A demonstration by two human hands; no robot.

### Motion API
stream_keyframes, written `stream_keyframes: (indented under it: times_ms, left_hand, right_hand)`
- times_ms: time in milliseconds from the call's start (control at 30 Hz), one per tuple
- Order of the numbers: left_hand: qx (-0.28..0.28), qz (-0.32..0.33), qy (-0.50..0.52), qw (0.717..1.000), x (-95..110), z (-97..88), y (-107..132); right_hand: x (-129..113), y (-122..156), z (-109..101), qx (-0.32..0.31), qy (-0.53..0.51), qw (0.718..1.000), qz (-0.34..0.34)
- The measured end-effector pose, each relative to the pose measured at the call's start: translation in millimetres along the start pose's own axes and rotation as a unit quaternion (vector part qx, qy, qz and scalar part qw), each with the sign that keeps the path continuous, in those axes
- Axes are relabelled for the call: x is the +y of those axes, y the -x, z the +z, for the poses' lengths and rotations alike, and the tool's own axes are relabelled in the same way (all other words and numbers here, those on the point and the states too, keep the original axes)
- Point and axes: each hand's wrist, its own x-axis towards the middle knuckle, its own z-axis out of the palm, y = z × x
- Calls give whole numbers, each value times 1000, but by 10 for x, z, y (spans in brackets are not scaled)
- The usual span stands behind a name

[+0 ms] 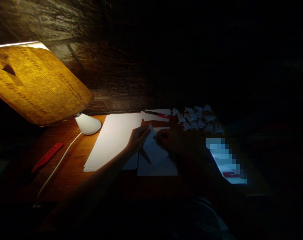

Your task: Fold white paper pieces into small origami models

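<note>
The table (75, 158) is half-lit. Your left hand (138, 136) pinches paper (155, 146); your right hand (170, 139) curls at its edge, grip unclear.

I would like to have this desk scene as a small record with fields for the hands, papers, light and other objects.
Left hand: pinching a creased sheet near its peak
Right hand: at the sheet's right side; too dark to judge its grip
Lamp: lit, lettered shade, at the left
Paper stack: flat, right of the lamp
Folded papers: clustered at back right
Red-handled tool: lying at the back
Red object: left, below the lampshade
Lit screen: right, partly pixelated
</note>
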Motion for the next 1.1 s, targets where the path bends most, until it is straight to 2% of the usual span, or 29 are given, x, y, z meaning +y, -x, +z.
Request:
stream_keyframes:
  times_ms: [133, 267, 533, 700, 933, 1100]
  left_hand:
    - [-5, 8, -40, 999, 1, 9, 1]
    - [1, 0, -33, 999, 14, 20, 2]
    - [-21, 3, -43, 999, 6, 26, -8]
    - [-12, 10, -52, 999, 26, 22, -11]
    - [-32, -8, -11, 999, 36, -1, 11]
    - [-19, 5, -21, 1000, 31, 1, 11]
  right_hand:
    - [0, -3, 10, 3, -7, 1000, 1]
    - [10, 3, 15, -18, -5, 1000, 6]
    - [79, -5, 12, -11, 32, 999, -31]
    - [84, -13, 12, -8, 11, 1000, -22]
    - [18, -12, -32, 4, -23, 1000, -2]
    - [11, -24, -29, -3, -32, 999, 4]
